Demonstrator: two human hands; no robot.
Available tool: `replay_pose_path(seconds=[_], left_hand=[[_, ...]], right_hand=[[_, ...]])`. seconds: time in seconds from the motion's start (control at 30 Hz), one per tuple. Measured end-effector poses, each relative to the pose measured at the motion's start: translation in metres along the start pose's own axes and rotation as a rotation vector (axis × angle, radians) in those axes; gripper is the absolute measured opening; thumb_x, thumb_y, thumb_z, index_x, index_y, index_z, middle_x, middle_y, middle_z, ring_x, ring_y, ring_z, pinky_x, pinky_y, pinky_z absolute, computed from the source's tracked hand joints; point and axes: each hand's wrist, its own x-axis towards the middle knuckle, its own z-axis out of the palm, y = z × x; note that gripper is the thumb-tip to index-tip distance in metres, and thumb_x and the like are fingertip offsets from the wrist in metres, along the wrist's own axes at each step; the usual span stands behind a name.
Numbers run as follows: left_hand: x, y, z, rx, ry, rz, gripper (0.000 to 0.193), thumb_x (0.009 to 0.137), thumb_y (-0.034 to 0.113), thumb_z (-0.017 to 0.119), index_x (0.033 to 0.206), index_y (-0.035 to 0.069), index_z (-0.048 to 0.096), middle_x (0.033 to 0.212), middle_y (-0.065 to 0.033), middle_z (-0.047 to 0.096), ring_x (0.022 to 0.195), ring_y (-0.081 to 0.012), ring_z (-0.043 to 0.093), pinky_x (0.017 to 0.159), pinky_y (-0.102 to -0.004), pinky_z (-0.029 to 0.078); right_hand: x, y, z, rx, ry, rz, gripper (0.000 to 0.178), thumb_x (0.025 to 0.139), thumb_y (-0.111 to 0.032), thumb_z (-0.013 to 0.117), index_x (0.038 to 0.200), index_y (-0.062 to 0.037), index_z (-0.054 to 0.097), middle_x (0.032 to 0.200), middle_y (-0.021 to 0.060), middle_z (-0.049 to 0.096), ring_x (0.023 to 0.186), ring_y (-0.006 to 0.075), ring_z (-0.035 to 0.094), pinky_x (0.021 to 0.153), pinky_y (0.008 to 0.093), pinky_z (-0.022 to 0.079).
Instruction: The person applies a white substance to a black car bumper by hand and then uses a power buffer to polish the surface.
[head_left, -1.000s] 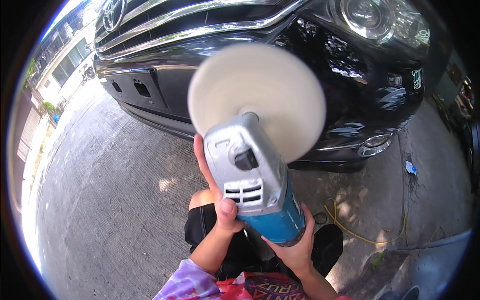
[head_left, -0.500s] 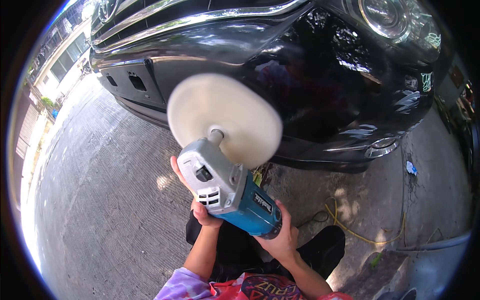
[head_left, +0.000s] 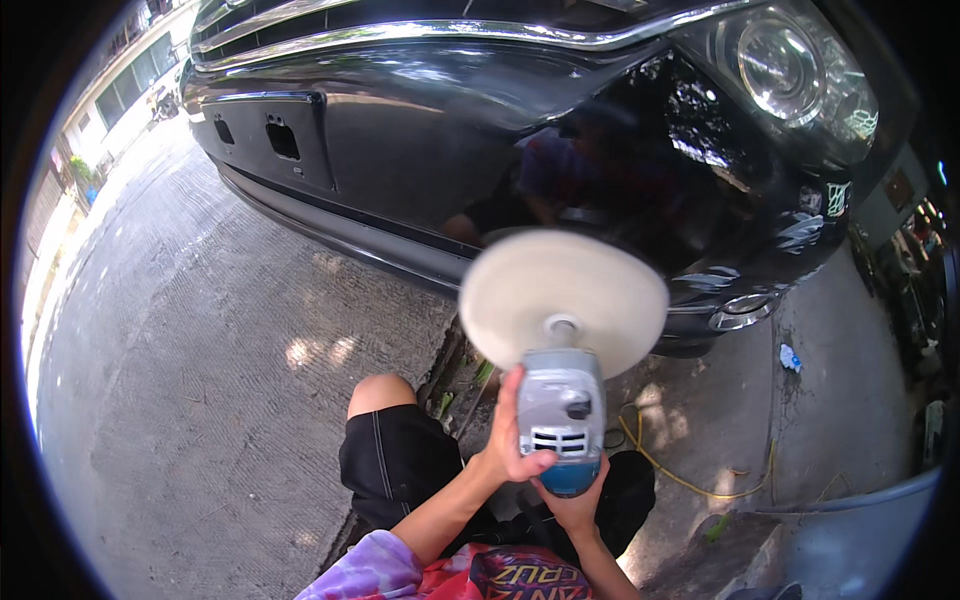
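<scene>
Both my hands hold a car polisher [head_left: 562, 400] with a silver head and a blue body. My left hand [head_left: 515, 440] wraps round the left side of the silver head, thumb across its vents. Lower down, my right hand [head_left: 580, 505] grips the blue body from the right and below. A round cream polishing pad [head_left: 600, 290], blurred as if spinning, sits on the spindle. It overlaps the lower part of a glossy black car bumper [head_left: 420, 160]; whether the two touch I cannot tell. Whitish smears of compound [head_left: 800, 232] mark the bumper's right corner.
A headlight [head_left: 780, 65] and a fog lamp [head_left: 745, 312] are at the car's right corner. A yellow cord [head_left: 690, 485] curls over the concrete [head_left: 220, 400] right of my legs. Beyond it lies a crumpled blue-and-white scrap [head_left: 790, 357]. A bluish rounded object [head_left: 860, 540] stands lower right.
The polisher has moved right and down and turned more upright, both hands staying on it. The pad has gone from the bumper's middle to its lower right. My left knee has come into view.
</scene>
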Motion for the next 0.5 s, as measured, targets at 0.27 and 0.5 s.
replay_pose_path(seconds=[0.27,0.5], left_hand=[[0.010,-0.002,-0.023,0.213,-0.134,0.044,0.123,0.076,0.050,0.079,0.160,0.007,0.000,0.149,-0.0282,0.034,0.134,-0.0393,0.045,0.112,-0.0501,0.036],[0.033,0.028,-0.092,0.199,0.369,0.168,0.135,0.076,0.061,0.076,0.160,0.009,-0.015,0.150,-0.0210,0.030,0.132,-0.0328,0.044,0.109,-0.0486,0.040]], right_hand=[[0.015,0.017,0.028,0.028,0.000,-0.069,0.114,0.064,-0.017,0.097,0.149,-0.0016,0.022,0.136,0.0219,0.048,0.123,0.0313,0.055,0.103,0.0435,0.046],[0.074,-0.033,0.081,0.005,-0.243,-0.210,0.103,0.067,-0.023,0.093,0.151,-0.0123,0.033,0.117,0.0240,0.068,0.109,0.0420,0.068,0.091,0.0461,0.057]])
